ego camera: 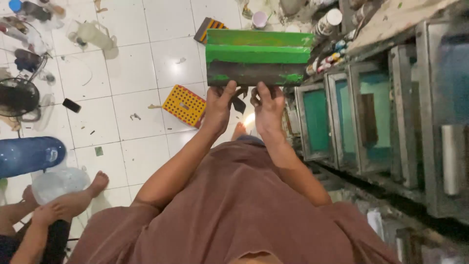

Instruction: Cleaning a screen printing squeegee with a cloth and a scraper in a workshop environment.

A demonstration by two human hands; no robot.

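Both my hands hold up a wide squeegee [257, 57] with a green-painted handle and a dark blade smeared with green ink. My left hand [218, 105] grips its lower edge at the left, thumb on the front. My right hand [269, 108] grips the lower edge right beside it. A dark strip of rag or tape [239, 103] hangs between the two hands. My brown shirt [234, 205] fills the bottom of the view, and one of my bare feet shows on the white tiled floor [141, 63] below the hands.
At the right stand several metal-framed printing screens [342, 122] with teal mesh. A yellow perforated stool [184, 105] lies on the tiles, a black fan [18, 98] and bottles at the left. Another person's bare foot and arm [63, 200] show at the lower left, beside a blue board [29, 155].
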